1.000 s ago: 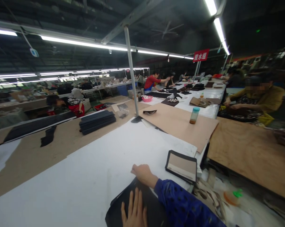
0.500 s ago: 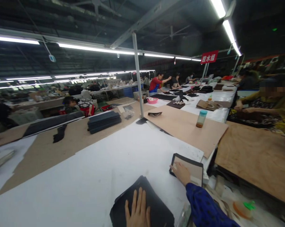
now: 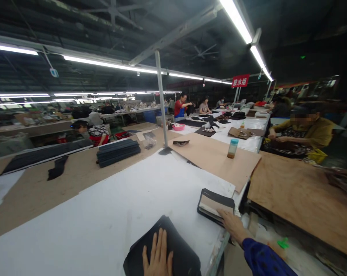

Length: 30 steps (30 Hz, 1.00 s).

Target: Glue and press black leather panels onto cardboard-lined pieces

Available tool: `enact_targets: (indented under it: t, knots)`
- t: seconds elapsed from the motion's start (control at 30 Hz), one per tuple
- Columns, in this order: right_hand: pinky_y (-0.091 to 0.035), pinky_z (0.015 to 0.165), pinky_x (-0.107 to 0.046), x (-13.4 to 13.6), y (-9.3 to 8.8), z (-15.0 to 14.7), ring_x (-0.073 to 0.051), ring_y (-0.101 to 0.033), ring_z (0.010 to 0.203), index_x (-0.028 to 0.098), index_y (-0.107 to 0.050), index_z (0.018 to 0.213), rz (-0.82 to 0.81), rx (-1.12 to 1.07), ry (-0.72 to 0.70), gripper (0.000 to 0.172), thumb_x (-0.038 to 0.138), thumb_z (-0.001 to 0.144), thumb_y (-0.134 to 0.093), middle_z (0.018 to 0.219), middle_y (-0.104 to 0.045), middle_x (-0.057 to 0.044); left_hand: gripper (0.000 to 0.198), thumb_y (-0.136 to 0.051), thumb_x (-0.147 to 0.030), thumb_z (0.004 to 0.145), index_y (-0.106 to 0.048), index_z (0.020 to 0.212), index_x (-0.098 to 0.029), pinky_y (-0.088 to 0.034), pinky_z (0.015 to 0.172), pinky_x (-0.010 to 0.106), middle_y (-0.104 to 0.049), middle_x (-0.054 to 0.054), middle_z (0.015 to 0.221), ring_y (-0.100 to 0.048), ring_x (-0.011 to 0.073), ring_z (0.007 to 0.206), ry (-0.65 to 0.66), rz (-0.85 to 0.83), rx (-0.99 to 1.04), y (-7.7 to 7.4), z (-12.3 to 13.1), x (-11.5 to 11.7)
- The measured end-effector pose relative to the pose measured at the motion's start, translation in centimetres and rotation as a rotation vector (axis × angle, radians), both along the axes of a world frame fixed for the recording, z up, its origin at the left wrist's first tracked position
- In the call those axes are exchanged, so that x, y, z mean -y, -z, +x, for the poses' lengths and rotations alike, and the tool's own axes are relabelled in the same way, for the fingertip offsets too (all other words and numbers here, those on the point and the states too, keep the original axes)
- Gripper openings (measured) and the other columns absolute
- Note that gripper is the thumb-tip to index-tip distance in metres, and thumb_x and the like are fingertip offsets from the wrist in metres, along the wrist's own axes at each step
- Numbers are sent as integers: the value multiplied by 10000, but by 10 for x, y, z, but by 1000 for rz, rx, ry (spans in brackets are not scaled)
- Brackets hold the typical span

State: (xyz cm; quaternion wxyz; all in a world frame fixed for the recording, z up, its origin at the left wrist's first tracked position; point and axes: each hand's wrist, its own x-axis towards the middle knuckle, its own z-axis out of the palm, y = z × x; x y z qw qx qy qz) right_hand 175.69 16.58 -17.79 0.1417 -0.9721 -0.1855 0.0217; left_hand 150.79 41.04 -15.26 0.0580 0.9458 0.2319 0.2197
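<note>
My left hand (image 3: 158, 253) lies flat with its fingers spread on a pile of black sheet pieces (image 3: 177, 239) at the near edge of the white tabletop. Further right, a small stack of black-bordered pieces with beige faces (image 3: 213, 201) rests near the table's right edge. My right hand (image 3: 232, 224), in a dark blue sleeve, touches the near right side of that stack with fingers stretched out. Its thumb and lower fingers are partly hidden.
A metal post (image 3: 161, 99) rises from the table. Behind it lie dark folded pieces (image 3: 118, 152). A blue-capped bottle (image 3: 232, 148) stands on a tan board (image 3: 210, 153). A wooden board (image 3: 303, 195) and a seated co-worker (image 3: 303, 132) are at right.
My right hand has slid from the top of the beige-faced stack to its near right edge. My left hand stays flat on the black pile. The camera view has shifted slightly right.
</note>
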Motion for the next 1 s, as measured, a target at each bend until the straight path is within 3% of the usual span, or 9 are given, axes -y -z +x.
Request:
enact_targets:
  t: [0.13,0.27,0.37,0.47,0.6,0.73,0.87,0.93,1.0]
  knots:
    - [-460,958,-479,-7,-48,5,-327,-641,1082,220,-639,1224,464,-70,106,421,385,886,-450,1122,-720,-118,483,-222,-179,951,-499,1343,-225,-184,1159,554,-497,38,1422,-457,249,1323,4,-175,42,-2,1,1]
    - [-518,938,-425,-30,-97,-7,-286,-646,1097,190,-609,1247,899,-231,39,558,574,877,-442,1199,-694,-82,491,-220,-258,965,-424,1411,-232,-200,1182,483,-481,47,1446,-420,224,1352,22,-520,207,-1,-3,-9]
    - [-555,882,-437,-51,-128,-32,-291,-697,984,173,-643,1189,1139,-491,-46,549,579,827,-572,1109,-731,-104,523,-231,-350,969,-400,1430,-172,-220,1188,386,-454,65,1475,-382,204,1376,18,-781,350,-9,-11,-18]
    - [-535,929,-426,-70,-151,-61,-277,-706,966,179,-666,1141,1342,-861,-95,480,466,760,-724,1082,-741,-105,577,-243,-442,963,-415,1413,-124,-201,1195,348,-436,70,1490,-347,190,1396,-38,-933,434,-28,-24,-22]
    - [-511,965,-420,-93,-161,-90,-265,-704,980,189,-664,1144,1340,-1047,-156,472,415,741,-763,1065,-747,-94,563,-303,-462,949,-435,1395,-144,-133,1207,338,-418,60,1504,-240,167,1441,-186,-933,528,-48,-41,-26]
    - [-469,1010,-454,-109,-155,-109,-279,-693,1002,174,-679,1119,1260,-1117,-201,462,437,747,-756,1073,-743,-108,666,-395,-491,910,-291,1467,-141,-21,1205,335,-226,69,1592,-72,166,1477,-420,-1056,619,-40,-59,-39]
    - [-388,1083,-476,-116,-152,-118,-282,-610,1157,242,-647,1167,1347,-967,-248,456,467,777,-721,1210,-689,-72,672,-371,-511,906,-303,1456,-130,-136,1195,385,-232,126,1583,-178,234,1460,-532,-1250,660,-23,-74,-45]
    - [-338,1114,-481,-118,-152,-117,-276,-539,1245,285,-631,1187,1340,-833,-356,439,461,792,-707,1269,-654,-51,629,-378,-518,905,-383,1418,-153,-211,1178,393,-324,121,1549,-234,246,1444,-523,-1319,690,-21,-76,-41]
    - [-295,1132,-485,-123,-149,-115,-281,-486,1293,288,-677,1104,1212,-719,-532,353,463,798,-700,1324,-611,-61,623,-385,-554,898,-430,1394,-180,-282,1152,405,-419,102,1499,-300,257,1418,-489,-1380,712,-23,-74,-37]
